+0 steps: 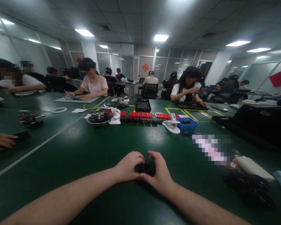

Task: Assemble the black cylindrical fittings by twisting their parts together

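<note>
Two hands meet low over the green desk [67,150], the left hand [127,167] and right hand [159,175] each closing its grip on a small black round part [145,168] held between them, just above the surface. Farther off lie a blue tray [187,124], a white clip [172,125], red blocks [140,114] and a round metal dish [99,118].
</note>
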